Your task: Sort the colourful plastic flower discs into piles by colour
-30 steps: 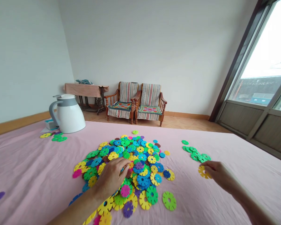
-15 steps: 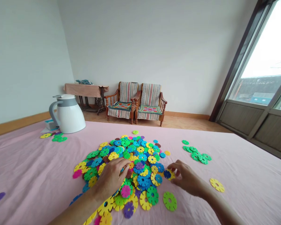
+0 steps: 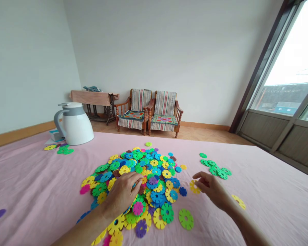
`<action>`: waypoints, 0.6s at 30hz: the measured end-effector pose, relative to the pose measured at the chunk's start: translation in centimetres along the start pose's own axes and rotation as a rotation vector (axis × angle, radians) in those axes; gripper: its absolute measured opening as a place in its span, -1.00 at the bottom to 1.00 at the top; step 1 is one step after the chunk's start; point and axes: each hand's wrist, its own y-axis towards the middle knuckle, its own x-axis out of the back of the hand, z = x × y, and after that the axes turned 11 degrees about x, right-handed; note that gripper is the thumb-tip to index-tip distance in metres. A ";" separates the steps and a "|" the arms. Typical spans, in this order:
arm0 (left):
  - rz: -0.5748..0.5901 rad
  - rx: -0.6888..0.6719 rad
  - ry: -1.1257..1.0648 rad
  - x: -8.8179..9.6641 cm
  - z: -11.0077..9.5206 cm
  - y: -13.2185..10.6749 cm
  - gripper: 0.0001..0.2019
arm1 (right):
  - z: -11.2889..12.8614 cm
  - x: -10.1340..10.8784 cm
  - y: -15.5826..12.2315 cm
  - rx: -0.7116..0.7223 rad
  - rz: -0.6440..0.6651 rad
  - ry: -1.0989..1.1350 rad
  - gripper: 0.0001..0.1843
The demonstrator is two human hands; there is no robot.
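A heap of notched plastic building discs (image 3: 156, 197) in many colours covers the middle of the pink cloth. My left hand (image 3: 125, 191) rests over the left of the heap, fingers curled; what lies under them is hidden. Right of the heap, my right hand (image 3: 210, 189) pinches a yellow notched disc (image 3: 194, 187) between thumb and fingers. A dark blue disc (image 3: 183, 191) lies at the heap's right edge, left of that yellow disc. Nearer me is a lone light green disc (image 3: 186, 219).
Green discs (image 3: 215, 169) form a small group at the right, with another yellow disc (image 3: 238, 202) beyond my right wrist. A white and grey jug (image 3: 78, 126) stands at the back left near a few discs. Two wooden armchairs (image 3: 163, 118) are past the table (image 3: 272, 177).
My right hand has moved right, drawing the yellow disc away from the heap. The dark blue disc, which overlapped it, now lies apart on the cloth. My left hand has hardly moved.
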 end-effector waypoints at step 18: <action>-0.019 -0.010 0.018 0.0 -0.1 0.0 -0.85 | -3.4 3.8 -0.3 -0.040 -0.130 -0.345 -0.66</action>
